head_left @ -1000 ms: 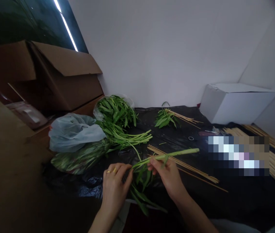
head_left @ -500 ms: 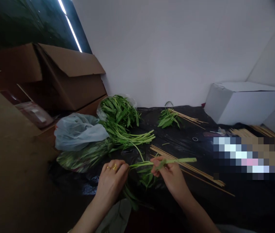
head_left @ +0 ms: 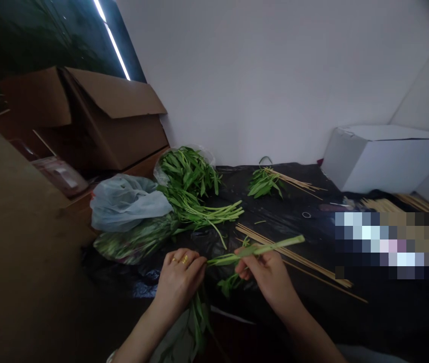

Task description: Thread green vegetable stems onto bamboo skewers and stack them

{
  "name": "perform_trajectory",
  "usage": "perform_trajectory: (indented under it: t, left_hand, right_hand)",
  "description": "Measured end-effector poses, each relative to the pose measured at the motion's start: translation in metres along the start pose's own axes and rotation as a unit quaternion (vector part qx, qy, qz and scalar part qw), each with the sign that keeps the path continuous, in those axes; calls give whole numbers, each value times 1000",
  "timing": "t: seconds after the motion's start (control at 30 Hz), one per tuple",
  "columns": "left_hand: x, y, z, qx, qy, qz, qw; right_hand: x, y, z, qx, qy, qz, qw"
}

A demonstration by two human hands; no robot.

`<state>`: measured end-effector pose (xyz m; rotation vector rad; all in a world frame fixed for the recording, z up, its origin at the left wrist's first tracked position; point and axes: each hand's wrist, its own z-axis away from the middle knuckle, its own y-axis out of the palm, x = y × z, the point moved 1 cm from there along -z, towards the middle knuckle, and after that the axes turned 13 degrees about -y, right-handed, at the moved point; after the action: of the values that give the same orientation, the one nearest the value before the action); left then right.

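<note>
Left hand: just left of lower centre in my frame, the left hand has its fingers closed narrowly around the thin end of the stalk; its fingertips are partly hidden from me.
Right hand: just right of lower centre, the right hand holds the same stalk in a narrow thumb-and-finger grip, nearer the thick end.
Green stalk: the stalk runs between both hands at lower centre, tilted, its pale thick end rising to the right, clear of the fingers.
Hanging leaves: leaves droop below the left hand at bottom centre; I cannot tell whether the leaves under the right hand belong to this stalk.
Snap risk: the strands between the hands look slender, so I judge that uneven pulling or a sharp twist could break them or tear leaves away.
Slip risk: with only a fingertip grip on the right, a damp, smooth stem might roll loose.
Stick risk: thin sticks lie right behind the right hand; a low sweep could knock them askew.
Tangle risk: the loose greens at centre have a stray stem pointing toward the hands, which could catch a passing finger.
</note>
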<state>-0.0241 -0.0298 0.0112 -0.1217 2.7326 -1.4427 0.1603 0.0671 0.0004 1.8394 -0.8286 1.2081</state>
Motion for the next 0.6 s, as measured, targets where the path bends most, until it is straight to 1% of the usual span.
perform_trajectory:
  t: [0.17,0.3,0.4,0.5,0.6]
  left_hand:
    - [-2,1,5,9,-12,21,1000]
    - [-1,4,15,19,-69,21,997]
    - [2,4,20,12,-105,30,994]
    - [5,2,20,1,-132,79,988]
    - [5,-2,18,3,-187,152,971]
  right_hand:
    - [2,3,0,0,7,-10,1000]
    - [2,7,4,5,34,-27,999]
    - [0,9,9,25,42,-45,998]
    - [-4,10,12,39,28,-50,998]
    - [-9,13,14,26,22,-50,998]
